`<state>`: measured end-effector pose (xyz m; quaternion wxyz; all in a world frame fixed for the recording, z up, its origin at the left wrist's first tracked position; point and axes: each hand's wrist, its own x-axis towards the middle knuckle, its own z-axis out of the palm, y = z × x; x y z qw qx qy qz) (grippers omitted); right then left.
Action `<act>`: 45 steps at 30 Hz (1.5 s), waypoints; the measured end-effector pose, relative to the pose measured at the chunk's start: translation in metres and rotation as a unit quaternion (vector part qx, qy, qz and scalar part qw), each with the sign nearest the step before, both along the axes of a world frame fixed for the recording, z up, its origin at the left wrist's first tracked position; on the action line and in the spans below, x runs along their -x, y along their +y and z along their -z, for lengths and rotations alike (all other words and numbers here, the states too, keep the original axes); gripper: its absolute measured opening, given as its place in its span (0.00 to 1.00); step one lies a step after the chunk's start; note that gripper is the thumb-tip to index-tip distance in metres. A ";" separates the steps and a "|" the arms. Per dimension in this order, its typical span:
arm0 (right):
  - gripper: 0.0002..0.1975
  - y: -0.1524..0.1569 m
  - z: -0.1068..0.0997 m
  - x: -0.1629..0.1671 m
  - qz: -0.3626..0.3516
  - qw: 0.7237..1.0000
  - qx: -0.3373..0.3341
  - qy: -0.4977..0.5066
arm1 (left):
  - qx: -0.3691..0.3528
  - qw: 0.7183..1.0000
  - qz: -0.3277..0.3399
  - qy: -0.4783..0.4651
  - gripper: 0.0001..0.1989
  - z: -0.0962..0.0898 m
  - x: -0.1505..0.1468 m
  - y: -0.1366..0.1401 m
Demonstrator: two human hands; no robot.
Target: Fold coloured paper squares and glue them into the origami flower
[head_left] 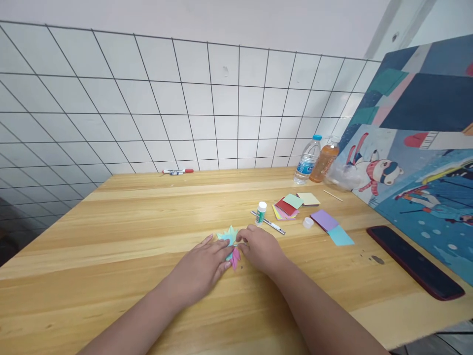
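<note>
A folded paper piece (235,256) in light blue, pale yellow-green and pink, with pointed tips, lies on the wooden table in front of me. My left hand (203,264) rests flat over its left side, fingers stretched out and pressing it down. At its right edge, my right hand (260,246) is closed in a pinch. A thin pale bit shows by those fingertips, too small to make out. Just beyond the right hand, a white-capped glue stick (260,213) stands upright beside a slim silver pen-like tool (274,226).
Stacked coloured paper squares (286,206) lie to the right, near a small clear cap (308,223) and purple and blue sheets (340,235). Further back are a water bottle (307,161), an orange drink bottle (324,161) and markers (178,171). A dark phone (414,261) lies at right.
</note>
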<state>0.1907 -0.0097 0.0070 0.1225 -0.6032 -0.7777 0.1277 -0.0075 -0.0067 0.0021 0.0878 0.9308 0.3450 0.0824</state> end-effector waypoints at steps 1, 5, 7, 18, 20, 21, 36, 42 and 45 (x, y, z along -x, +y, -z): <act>0.08 0.000 -0.001 0.000 0.000 1.000 0.002 -0.003 | 0.009 1.000 -0.004 -0.016 0.20 0.000 0.001 0.000; 0.09 -0.001 -0.002 0.000 0.000 1.000 0.012 -0.014 | 0.013 0.998 -0.003 -0.059 0.20 0.003 0.000 0.004; 0.09 -0.001 -0.002 -0.001 -0.003 1.000 0.009 -0.013 | -0.003 0.998 0.001 -0.056 0.19 0.006 -0.003 0.007; 0.09 -0.001 -0.001 0.000 -0.005 1.000 0.016 -0.021 | -0.017 0.999 0.027 0.011 0.27 0.017 0.001 0.003; 0.09 -0.001 -0.001 -0.001 -0.006 1.000 0.011 -0.016 | -0.003 1.000 0.026 0.008 0.29 0.015 0.002 0.001; 0.09 -0.001 -0.001 -0.001 -0.006 1.000 0.009 -0.014 | 0.003 1.000 0.028 0.003 0.29 0.014 0.003 0.001; 0.09 0.002 0.002 -0.003 0.003 1.000 -0.015 -0.013 | -0.048 0.963 -0.118 -0.236 0.27 -0.005 0.018 0.005; 0.04 0.002 0.000 -0.001 0.011 0.959 0.058 0.276 | 0.050 0.812 -0.281 -0.509 0.24 0.005 0.041 0.033; 0.09 0.000 -0.003 0.002 -0.023 0.858 0.203 0.472 | 0.158 0.800 -0.222 -0.534 0.30 0.010 0.037 0.038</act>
